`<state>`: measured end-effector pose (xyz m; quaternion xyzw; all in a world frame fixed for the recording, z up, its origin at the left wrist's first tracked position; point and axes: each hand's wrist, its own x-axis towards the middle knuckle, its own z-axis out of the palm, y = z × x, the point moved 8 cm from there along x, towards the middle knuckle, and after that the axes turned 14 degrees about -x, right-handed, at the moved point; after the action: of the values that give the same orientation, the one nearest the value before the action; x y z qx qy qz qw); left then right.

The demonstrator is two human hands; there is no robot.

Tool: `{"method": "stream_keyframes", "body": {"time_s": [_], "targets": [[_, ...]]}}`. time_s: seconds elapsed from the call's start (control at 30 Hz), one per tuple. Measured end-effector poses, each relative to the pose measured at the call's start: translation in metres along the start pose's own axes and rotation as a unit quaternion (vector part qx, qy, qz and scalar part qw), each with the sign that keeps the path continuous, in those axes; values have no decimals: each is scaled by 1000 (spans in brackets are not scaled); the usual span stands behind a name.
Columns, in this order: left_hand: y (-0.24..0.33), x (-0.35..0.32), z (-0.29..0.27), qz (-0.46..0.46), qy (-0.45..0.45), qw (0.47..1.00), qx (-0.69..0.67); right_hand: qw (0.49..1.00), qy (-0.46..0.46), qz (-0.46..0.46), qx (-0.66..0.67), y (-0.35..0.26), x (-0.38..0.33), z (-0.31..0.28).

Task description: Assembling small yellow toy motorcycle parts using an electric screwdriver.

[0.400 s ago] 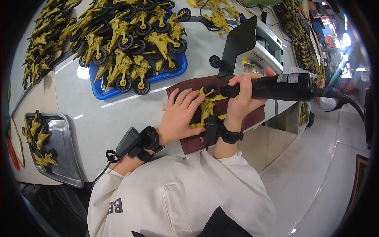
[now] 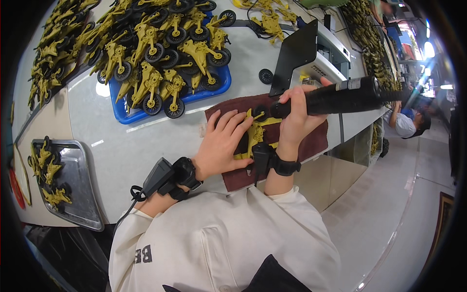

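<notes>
My left hand (image 2: pixel 224 142) presses flat on a yellow plastic toy cannon (image 2: pixel 255 132) that lies on a dark red cloth (image 2: pixel 316 143) at the table's near edge. My right hand (image 2: pixel 295 121) grips a black electric screwdriver (image 2: pixel 335 100), its tip down against the toy by a black wheel (image 2: pixel 260 113). Both wrists wear black bands with small devices.
A blue tray (image 2: pixel 214 90) heaped with several finished yellow wheeled cannons sits beyond the cloth. A metal tray (image 2: pixel 80 194) with a few yellow parts lies at left. A black-and-white machine (image 2: pixel 304 56) stands at right, a loose wheel (image 2: pixel 265 76) beside it. Another person sits far right.
The screwdriver has tipped slightly and shifted left over the toy; my left hand stays pressed on it.
</notes>
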<state>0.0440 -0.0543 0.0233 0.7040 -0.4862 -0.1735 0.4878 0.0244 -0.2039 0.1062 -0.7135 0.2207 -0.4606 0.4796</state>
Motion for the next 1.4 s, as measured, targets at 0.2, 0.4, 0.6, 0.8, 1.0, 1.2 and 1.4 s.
{"method": "stream_keyframes", "body": {"time_s": [0.2, 0.4, 0.6, 0.8, 1.0, 1.2, 1.4], "targets": [[1, 8, -4, 6, -2, 1000, 2, 998, -61, -13, 19, 5, 7, 8], [7, 10, -6, 26, 11, 1000, 10, 996, -84, -25, 17, 15, 6, 9], [15, -8, -5, 31, 20, 999, 30, 979, 98, -99, 150, -37, -17, -67], [28, -12, -21, 56, 97, 993, -33, 988, 150, 41, 19, -22, -30, -91], [81, -95, -135, 100, 286, 953, -4, 998, 26, 36, -36, 6, -27, -55], [6, -315, -289, -351, 472, 699, 407, 998, -19, 45, -26, 13, -30, -50], [103, -223, -260, -166, 458, 789, 374, 999, 47, -9, -15, 1, -41, -55]]}}
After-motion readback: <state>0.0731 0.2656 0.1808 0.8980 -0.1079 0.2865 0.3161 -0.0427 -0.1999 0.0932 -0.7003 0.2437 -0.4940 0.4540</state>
